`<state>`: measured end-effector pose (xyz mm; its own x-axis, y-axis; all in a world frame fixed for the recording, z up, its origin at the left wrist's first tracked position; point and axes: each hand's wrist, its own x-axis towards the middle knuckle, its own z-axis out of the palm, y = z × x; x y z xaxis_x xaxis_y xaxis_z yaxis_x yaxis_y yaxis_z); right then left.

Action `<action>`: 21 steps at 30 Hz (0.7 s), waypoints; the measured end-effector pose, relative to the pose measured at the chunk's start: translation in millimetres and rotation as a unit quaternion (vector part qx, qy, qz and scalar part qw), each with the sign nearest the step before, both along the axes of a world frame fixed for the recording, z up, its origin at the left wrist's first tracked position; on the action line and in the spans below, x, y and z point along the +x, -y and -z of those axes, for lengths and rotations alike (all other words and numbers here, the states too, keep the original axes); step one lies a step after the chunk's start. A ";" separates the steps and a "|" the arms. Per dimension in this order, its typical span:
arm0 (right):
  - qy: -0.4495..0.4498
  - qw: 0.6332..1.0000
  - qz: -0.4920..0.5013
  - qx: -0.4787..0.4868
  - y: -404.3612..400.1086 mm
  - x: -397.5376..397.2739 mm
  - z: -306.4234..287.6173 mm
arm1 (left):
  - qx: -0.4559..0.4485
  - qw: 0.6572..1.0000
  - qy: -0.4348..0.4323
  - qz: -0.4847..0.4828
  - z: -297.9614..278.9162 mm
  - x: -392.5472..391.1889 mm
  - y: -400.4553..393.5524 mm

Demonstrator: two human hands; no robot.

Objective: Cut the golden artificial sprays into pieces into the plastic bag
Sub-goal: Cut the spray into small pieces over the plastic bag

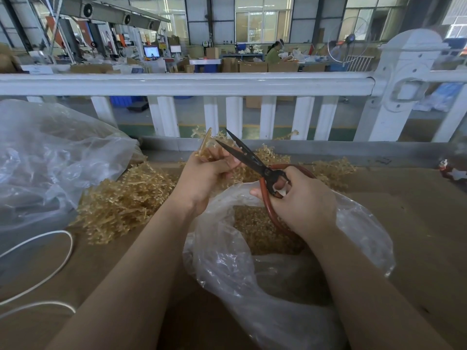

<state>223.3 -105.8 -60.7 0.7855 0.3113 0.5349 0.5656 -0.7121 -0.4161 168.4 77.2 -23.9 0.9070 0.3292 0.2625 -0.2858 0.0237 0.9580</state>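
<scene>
My left hand (206, 176) grips a golden artificial spray (206, 145) by its stem, holding it up above the table. My right hand (300, 198) holds red-handled scissors (252, 160) with dark blades spread apart, their tips beside the spray. Directly under both hands lies an open clear plastic bag (227, 261) with cut golden pieces (257, 231) inside. A heap of uncut golden sprays (126, 200) lies on the brown table to the left and behind the hands.
A large crumpled clear plastic bag (50, 152) sits at the left. A white cord (60, 251) loops over the table's left front. A white railing (202, 84) runs along the table's far edge. A small red and white object (452, 170) lies at the far right.
</scene>
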 end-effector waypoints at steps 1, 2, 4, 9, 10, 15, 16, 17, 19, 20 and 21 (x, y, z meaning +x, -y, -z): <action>0.004 1.000 -0.004 0.005 0.2 -0.5 0.1 | -0.002 1.000 0.001 0.003 -0.5 -0.6 0.1; 0.008 1.000 -0.008 0.009 0.3 -0.9 0.1 | -0.004 1.000 0.001 0.005 -1.1 -1.2 0.3; 0.013 1.000 -0.008 0.012 0.3 -1.3 0.2 | -0.004 1.000 0.000 0.008 -2.1 -1.9 0.0; 0.009 1.000 -0.005 0.002 0.1 0.6 0.6 | 0.016 1.000 -0.011 0.015 -4.4 -4.0 -1.2; 0.010 1.000 -0.006 0.003 0.0 0.6 0.4 | 0.021 1.000 -0.011 0.017 -5.0 -4.4 -0.8; 0.015 0.999 -0.020 0.022 -0.8 -1.8 -0.4 | 0.030 0.999 -0.001 0.036 -6.2 -6.1 0.0; 0.013 0.999 -0.021 0.020 -1.0 -1.6 -0.2 | 0.038 0.999 -0.001 0.037 -6.0 -6.2 -0.4; 0.011 1.000 -0.021 0.018 -1.0 -1.6 0.0 | 0.048 0.998 0.000 0.035 -5.8 -6.2 -0.8; 0.011 1.000 -0.019 0.015 -0.9 -1.8 0.4 | 0.066 0.997 0.002 0.033 -5.9 -6.3 -1.9; 0.011 1.000 -0.018 0.015 -0.8 -2.0 0.5 | 0.072 0.997 0.003 0.034 -6.1 -6.6 -2.3; 0.011 1.000 -0.019 0.015 -0.7 -2.3 0.8 | 0.076 0.997 0.005 0.035 -6.2 -6.7 -2.7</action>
